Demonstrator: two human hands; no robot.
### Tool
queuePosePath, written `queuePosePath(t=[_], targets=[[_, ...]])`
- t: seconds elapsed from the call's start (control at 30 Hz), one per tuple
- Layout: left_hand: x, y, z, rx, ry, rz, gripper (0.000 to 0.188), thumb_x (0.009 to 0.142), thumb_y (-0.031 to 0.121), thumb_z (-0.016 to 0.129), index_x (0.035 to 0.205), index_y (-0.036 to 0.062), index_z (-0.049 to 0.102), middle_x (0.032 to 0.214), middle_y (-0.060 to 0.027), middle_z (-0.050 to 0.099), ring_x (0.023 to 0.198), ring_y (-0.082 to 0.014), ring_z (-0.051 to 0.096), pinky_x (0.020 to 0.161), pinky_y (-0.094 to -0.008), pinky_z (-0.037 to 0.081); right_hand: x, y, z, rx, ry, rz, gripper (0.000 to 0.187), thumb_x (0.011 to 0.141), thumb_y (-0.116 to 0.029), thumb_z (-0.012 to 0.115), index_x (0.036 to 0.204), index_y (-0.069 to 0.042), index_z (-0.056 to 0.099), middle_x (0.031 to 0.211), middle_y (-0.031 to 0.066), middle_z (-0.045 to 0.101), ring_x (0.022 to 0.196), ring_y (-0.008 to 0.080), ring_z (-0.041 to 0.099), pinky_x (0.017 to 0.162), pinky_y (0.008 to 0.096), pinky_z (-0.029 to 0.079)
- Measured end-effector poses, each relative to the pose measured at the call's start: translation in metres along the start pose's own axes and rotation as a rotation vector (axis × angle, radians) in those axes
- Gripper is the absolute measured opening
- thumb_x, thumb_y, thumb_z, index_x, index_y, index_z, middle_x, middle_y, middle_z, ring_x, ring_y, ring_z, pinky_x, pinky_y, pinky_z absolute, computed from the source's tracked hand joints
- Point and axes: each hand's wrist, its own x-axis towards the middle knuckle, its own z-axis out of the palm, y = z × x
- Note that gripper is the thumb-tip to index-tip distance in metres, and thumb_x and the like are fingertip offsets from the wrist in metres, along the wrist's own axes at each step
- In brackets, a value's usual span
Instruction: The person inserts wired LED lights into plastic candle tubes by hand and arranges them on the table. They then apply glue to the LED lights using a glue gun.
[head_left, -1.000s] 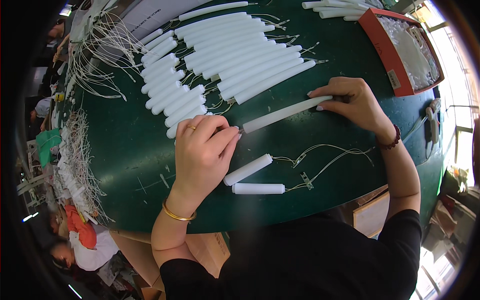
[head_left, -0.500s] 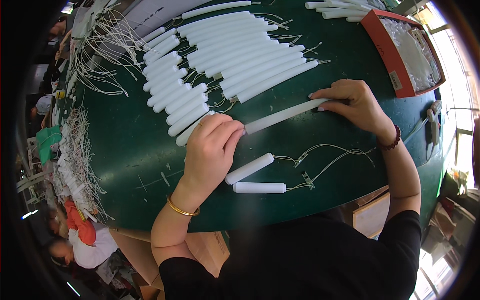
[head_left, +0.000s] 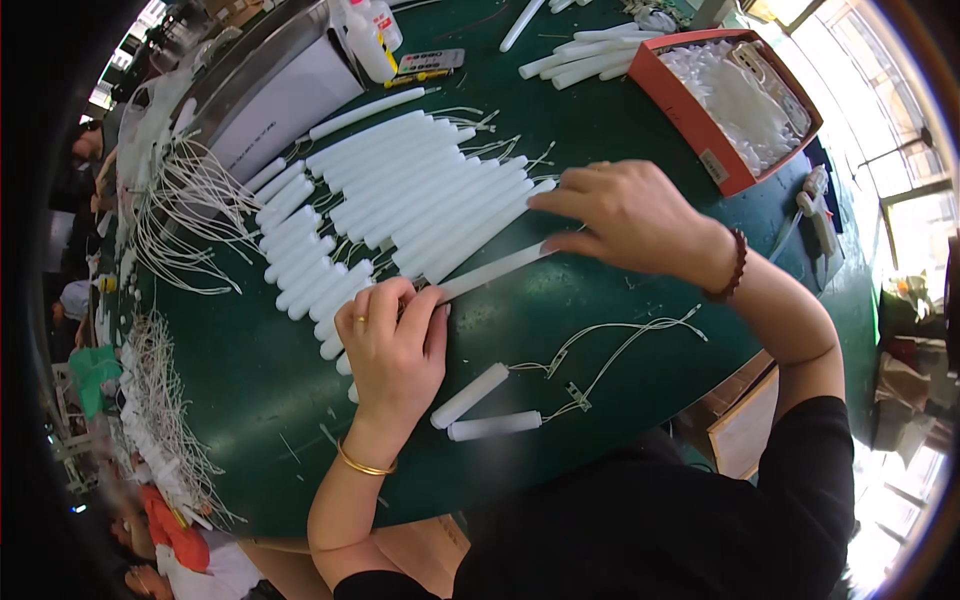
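A long white tube (head_left: pixel 495 272) slants across the green table, just in front of a row of similar tubes. My left hand (head_left: pixel 392 335) is closed round its left end, thumb and fingers pinching it. At its other end is my right hand (head_left: pixel 632 218), with thumb and index finger spread apart. The thumb touches the held tube, while the index fingertip rests by the end of the nearest tube in the row (head_left: pixel 460 225). Closer to me lie two short white tubes (head_left: pixel 470 395) with thin wires and small circuit boards (head_left: pixel 578 396).
Shorter white tubes (head_left: pixel 300 262) lie left of the row. A red box (head_left: pixel 690 125) of clear plastic pieces stands at the far right, near loose tubes (head_left: pixel 585 55). Wire bundles (head_left: pixel 190 210) hang along the left edge. Bottles (head_left: pixel 370 45) and a remote (head_left: pixel 432 62) sit behind.
Both hands have brought the long tube left, close against the row. My right thumb and index finger have spread apart. The view has shifted, showing more of the table's far side.
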Motion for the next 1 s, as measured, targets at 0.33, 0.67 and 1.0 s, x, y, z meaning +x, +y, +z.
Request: queuePosePath(t=[0.33,0.67,1.0], targets=[[0.004,0.067,-0.008,-0.416,-0.305,0.152,0.018,0.075,0.012,0.079,0.089,0.0108,0.069,0.089,-0.0006,0.06,0.081,-0.0205,0.059,0.082,-0.0377,0.037,0.061,0.15,0.024,-0.679,0.138,0.103,0.028,0.083,-0.004,0.067,0.11,-0.01,0.067,0.116,0.008,0.064,0.11,0.028,0.063,0.087,0.0433,0.053],[0.045,0.094,0.019,-0.382,-0.315,0.348,0.018,0.077,0.009,0.076,0.092,0.0099,0.066,0.091,-0.0036,0.054,0.088,-0.0224,0.055,0.085,-0.0395,0.035,-0.01,0.038,-0.055,-0.083,0.514,-0.213,0.035,0.083,-0.008,0.074,0.117,-0.011,0.066,0.115,0.0089,0.069,0.102,0.0254,0.068,0.082,0.0348,0.055],[0.059,0.124,0.069,-0.327,-0.321,0.383,0.013,0.076,0.007,0.074,0.081,0.0085,0.061,0.082,-0.006,0.055,0.083,-0.0234,0.057,0.08,-0.0388,0.036,-0.126,0.007,-0.063,0.214,0.149,0.374,0.032,0.088,-0.003,0.066,0.12,-0.005,0.065,0.112,0.0144,0.066,0.1,0.0318,0.066,0.086,0.0368,0.054]])
